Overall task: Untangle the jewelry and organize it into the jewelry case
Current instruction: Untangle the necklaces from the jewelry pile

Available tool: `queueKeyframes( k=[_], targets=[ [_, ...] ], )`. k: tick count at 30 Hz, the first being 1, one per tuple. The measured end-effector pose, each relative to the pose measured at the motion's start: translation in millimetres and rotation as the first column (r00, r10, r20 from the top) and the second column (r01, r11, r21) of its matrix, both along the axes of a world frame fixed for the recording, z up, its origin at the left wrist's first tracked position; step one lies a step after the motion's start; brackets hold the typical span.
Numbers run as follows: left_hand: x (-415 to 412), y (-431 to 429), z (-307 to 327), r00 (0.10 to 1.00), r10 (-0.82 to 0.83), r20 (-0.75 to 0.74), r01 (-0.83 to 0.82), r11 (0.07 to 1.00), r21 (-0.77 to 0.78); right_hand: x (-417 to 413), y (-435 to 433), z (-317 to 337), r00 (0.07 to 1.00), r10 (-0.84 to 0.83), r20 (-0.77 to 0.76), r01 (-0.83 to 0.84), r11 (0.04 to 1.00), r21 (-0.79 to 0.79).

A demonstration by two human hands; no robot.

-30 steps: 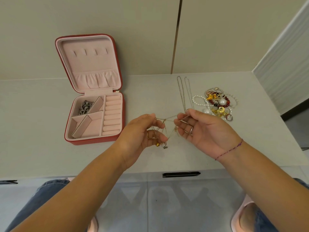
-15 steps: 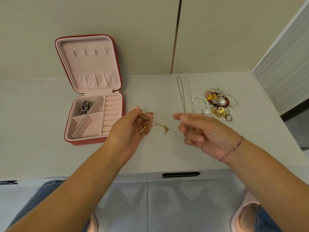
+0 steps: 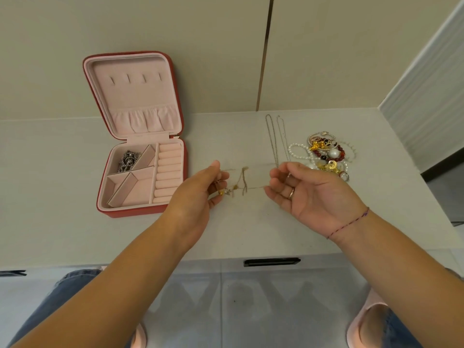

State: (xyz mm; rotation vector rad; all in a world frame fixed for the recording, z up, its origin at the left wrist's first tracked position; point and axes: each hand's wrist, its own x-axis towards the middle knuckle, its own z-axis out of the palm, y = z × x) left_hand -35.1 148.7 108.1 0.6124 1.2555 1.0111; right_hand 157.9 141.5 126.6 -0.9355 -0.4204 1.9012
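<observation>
A thin gold chain (image 3: 244, 180) with small gold pendants is stretched above the white table between my two hands. My left hand (image 3: 200, 189) pinches its left end, pendants dangling by the fingers. My right hand (image 3: 298, 192), palm up, pinches the right end. The red jewelry case (image 3: 140, 212) stands open to the left, pink inside, with a dark silver piece (image 3: 128, 160) in its back-left compartment. A tangled pile of jewelry (image 3: 326, 154) with pearls, red beads and gold pieces lies just beyond my right hand.
Two silver chains (image 3: 275, 139) lie straight on the table left of the pile. The table (image 3: 50, 197) meets a beige wall behind and a white ribbed panel (image 3: 426, 101) at right. A black drawer handle (image 3: 271, 261) sits under the front edge.
My hands have moved apart and the gold chain, half a second ago bunched at my left hand alone, is now pulled taut between both hands.
</observation>
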Motion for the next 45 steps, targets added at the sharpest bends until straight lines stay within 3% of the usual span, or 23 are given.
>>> queueKeyframes(
  k=[8,12,21,26,34,37,40,45],
  targets=[
    [-1,1,6,0.987,-0.006,0.163,0.004,1.000,0.013,3,3,1,0.959,-0.049,0.279,0.030,0.997,0.071],
    [-1,-1,8,0.988,-0.031,0.152,0.028,0.999,0.024,2,1,3,0.941,-0.039,0.336,0.014,0.997,0.075],
    [-4,-4,11,0.982,-0.135,0.134,0.127,0.990,0.063,11,6,7,0.990,-0.118,0.072,0.120,0.992,-0.024],
    [-2,-6,11,0.984,-0.180,0.006,0.180,0.983,0.029,15,10,7,0.974,-0.213,-0.079,0.210,0.976,-0.051],
    [-3,-8,7,0.966,-0.224,-0.126,0.227,0.974,0.010,20,10,8,0.964,-0.234,-0.129,0.230,0.972,-0.044],
    [-3,-8,8,0.969,-0.228,-0.092,0.231,0.973,0.020,18,8,9,0.986,-0.160,-0.035,0.161,0.987,0.000],
    [-1,-9,12,0.966,-0.254,-0.039,0.255,0.966,0.044,11,3,9,0.989,0.012,0.148,-0.023,0.997,0.078],
    [0,-12,16,0.950,-0.310,-0.046,0.313,0.947,0.076,0,-5,7,0.855,0.207,0.475,-0.288,0.952,0.104]
  ],
)
